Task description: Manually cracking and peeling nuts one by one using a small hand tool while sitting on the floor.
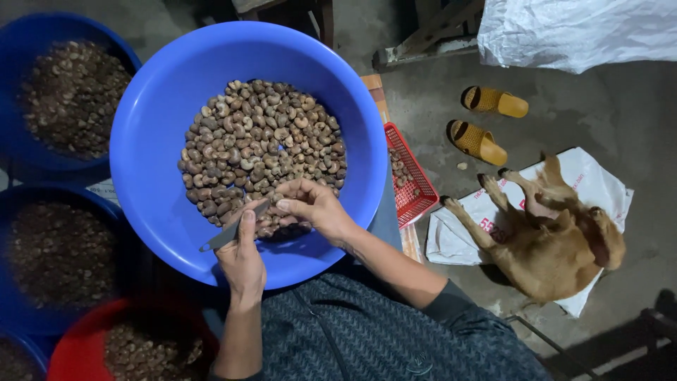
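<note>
A large blue basin (155,141) rests on my lap, holding a heap of brown cashew nuts in their shells (264,144). My left hand (241,257) grips a small grey knife (229,233) over the basin's near side, blade pointing right. My right hand (310,208) pinches a single nut at the knife's tip, fingers closed on it, just at the near edge of the heap.
Blue tubs of darker nuts (67,92) (60,254) stand at left, and a red tub (77,346) at lower left. A red mesh basket (412,183) with a few nuts sits right of the basin. A tan dog (553,247) lies on a white sack; yellow sandals (486,120) lie beyond.
</note>
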